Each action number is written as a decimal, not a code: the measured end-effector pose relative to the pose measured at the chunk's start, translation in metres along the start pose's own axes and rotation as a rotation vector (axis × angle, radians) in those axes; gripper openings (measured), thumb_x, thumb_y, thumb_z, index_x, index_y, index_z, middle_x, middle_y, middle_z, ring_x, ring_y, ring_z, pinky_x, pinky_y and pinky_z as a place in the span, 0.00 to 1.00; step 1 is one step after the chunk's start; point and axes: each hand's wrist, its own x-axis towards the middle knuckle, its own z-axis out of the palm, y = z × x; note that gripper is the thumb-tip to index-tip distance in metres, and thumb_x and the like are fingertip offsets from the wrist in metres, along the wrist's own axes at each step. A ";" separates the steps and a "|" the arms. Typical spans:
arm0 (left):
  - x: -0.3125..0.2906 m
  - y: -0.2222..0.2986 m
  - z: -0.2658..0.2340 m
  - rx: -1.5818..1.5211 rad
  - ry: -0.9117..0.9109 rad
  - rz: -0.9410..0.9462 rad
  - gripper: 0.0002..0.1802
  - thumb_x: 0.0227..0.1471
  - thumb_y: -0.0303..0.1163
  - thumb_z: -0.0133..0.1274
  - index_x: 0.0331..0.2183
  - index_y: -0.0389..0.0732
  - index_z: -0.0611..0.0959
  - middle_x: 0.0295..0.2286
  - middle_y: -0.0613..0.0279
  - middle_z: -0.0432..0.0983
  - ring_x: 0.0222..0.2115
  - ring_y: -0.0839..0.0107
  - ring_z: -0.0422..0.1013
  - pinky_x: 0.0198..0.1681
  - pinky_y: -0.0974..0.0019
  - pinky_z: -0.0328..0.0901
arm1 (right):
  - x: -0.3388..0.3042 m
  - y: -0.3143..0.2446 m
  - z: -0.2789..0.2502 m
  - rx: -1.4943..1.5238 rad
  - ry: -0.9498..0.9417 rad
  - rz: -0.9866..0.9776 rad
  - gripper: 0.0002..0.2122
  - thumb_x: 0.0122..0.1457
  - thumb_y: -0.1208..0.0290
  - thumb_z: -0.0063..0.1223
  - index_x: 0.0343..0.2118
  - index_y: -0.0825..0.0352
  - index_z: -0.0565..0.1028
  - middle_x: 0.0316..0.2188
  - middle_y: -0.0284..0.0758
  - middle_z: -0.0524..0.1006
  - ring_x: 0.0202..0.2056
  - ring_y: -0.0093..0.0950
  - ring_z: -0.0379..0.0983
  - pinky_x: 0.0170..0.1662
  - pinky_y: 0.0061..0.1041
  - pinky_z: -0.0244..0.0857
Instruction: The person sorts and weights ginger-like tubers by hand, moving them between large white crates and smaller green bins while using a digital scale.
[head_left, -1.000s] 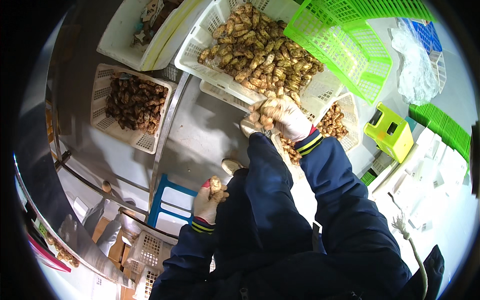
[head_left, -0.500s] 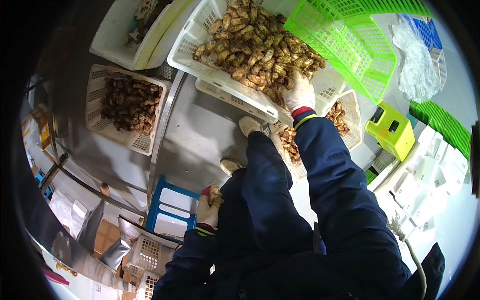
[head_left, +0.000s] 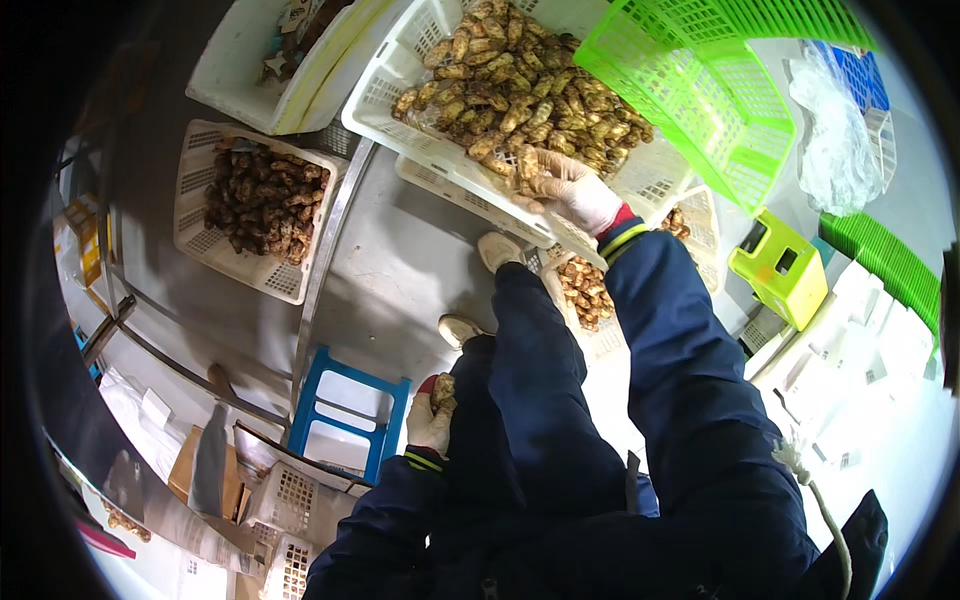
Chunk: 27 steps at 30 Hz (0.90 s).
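Note:
A large white plastic crate [head_left: 395, 105] in front of me holds a heap of knobbly, yellow-brown root-like pieces [head_left: 545, 85]; their exact kind is unclear. At the crate's near edge, my gloved right hand [head_left: 575, 190] has its fingers closed around one root-like piece [head_left: 528, 165]. My left hand [head_left: 428, 425], also in a pale glove, is low beside my left leg. Another root-like piece [head_left: 443, 390] shows upright in its closed fingers.
A white crate of darker brown pieces [head_left: 265, 200] lies left of a metal rail [head_left: 335, 225]. Smaller brown pieces [head_left: 585, 290] fill a crate below. A green basket [head_left: 700, 100] overhangs the right side. Nearby are a blue stool [head_left: 345, 420] and a yellow-green stool [head_left: 785, 265].
My right hand has drawn back from the heap toward the crate's near edge, now with a piece in its fingers. My left hand has shifted slightly right with its piece.

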 end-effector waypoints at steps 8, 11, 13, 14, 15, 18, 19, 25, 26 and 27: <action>-0.007 -0.014 0.005 -0.014 -0.028 -0.046 0.21 0.51 0.24 0.54 0.49 0.36 0.72 0.37 0.64 0.72 0.36 0.75 0.69 0.41 0.74 0.65 | -0.069 -0.035 0.063 0.314 -0.167 0.040 0.28 0.59 0.73 0.47 0.61 0.70 0.53 0.49 0.49 0.71 0.44 0.36 0.74 0.44 0.27 0.74; -0.004 -0.002 0.009 0.001 -0.039 -0.054 0.21 0.52 0.22 0.52 0.49 0.36 0.71 0.36 0.65 0.72 0.34 0.76 0.69 0.39 0.74 0.66 | -0.068 -0.013 0.066 0.206 -0.080 -0.042 0.19 0.62 0.67 0.48 0.51 0.74 0.67 0.38 0.44 0.77 0.34 0.24 0.77 0.34 0.17 0.71; -0.004 -0.005 0.006 -0.022 -0.037 -0.063 0.20 0.52 0.23 0.52 0.49 0.35 0.71 0.35 0.64 0.72 0.33 0.75 0.69 0.39 0.73 0.66 | -0.069 -0.005 0.079 0.020 -0.003 0.020 0.18 0.62 0.63 0.49 0.47 0.73 0.71 0.32 0.40 0.79 0.30 0.21 0.77 0.31 0.13 0.69; -0.002 -0.012 0.003 -0.048 -0.043 -0.064 0.20 0.53 0.23 0.52 0.49 0.35 0.71 0.35 0.64 0.71 0.33 0.75 0.69 0.39 0.73 0.66 | -0.068 0.005 0.081 -0.048 -0.002 -0.025 0.17 0.62 0.61 0.48 0.44 0.73 0.72 0.30 0.37 0.80 0.27 0.21 0.77 0.29 0.12 0.69; 0.000 -0.012 0.003 -0.075 -0.051 -0.065 0.20 0.53 0.23 0.51 0.49 0.35 0.71 0.34 0.64 0.71 0.33 0.75 0.69 0.39 0.72 0.66 | -0.071 0.004 0.087 -0.048 0.013 0.056 0.15 0.63 0.63 0.48 0.43 0.72 0.73 0.29 0.37 0.80 0.26 0.21 0.77 0.28 0.13 0.69; 0.003 -0.012 0.002 -0.101 -0.086 -0.094 0.19 0.54 0.27 0.51 0.48 0.35 0.71 0.33 0.63 0.71 0.32 0.74 0.69 0.38 0.71 0.66 | -0.074 0.011 0.092 -0.039 0.087 0.093 0.16 0.62 0.64 0.49 0.44 0.73 0.74 0.29 0.39 0.80 0.28 0.21 0.77 0.30 0.14 0.69; 0.004 -0.012 0.002 -0.102 -0.091 -0.075 0.19 0.54 0.28 0.52 0.48 0.35 0.71 0.33 0.62 0.71 0.32 0.74 0.69 0.38 0.71 0.66 | -0.073 0.013 0.089 -0.046 0.100 0.085 0.16 0.62 0.64 0.49 0.44 0.73 0.73 0.30 0.39 0.80 0.28 0.21 0.77 0.30 0.14 0.69; 0.005 -0.013 -0.002 0.018 -0.059 0.025 0.21 0.53 0.34 0.55 0.47 0.35 0.72 0.34 0.62 0.72 0.32 0.74 0.69 0.38 0.71 0.65 | -0.055 0.017 0.090 -0.005 0.286 -0.249 0.06 0.56 0.77 0.55 0.34 0.69 0.72 0.31 0.34 0.77 0.30 0.19 0.73 0.33 0.18 0.69; 0.005 -0.016 -0.004 0.062 -0.049 0.030 0.21 0.53 0.33 0.55 0.47 0.35 0.72 0.34 0.63 0.72 0.32 0.73 0.69 0.39 0.71 0.65 | -0.050 0.007 0.079 -0.266 0.412 -0.127 0.07 0.50 0.80 0.58 0.29 0.67 0.70 0.28 0.29 0.74 0.29 0.18 0.70 0.34 0.20 0.68; 0.008 -0.018 -0.006 0.108 -0.041 0.038 0.21 0.52 0.33 0.56 0.47 0.35 0.72 0.34 0.63 0.72 0.32 0.73 0.69 0.39 0.70 0.65 | -0.038 0.004 0.060 -0.416 0.524 -0.123 0.14 0.45 0.72 0.64 0.34 0.69 0.71 0.27 0.30 0.74 0.30 0.17 0.68 0.36 0.18 0.65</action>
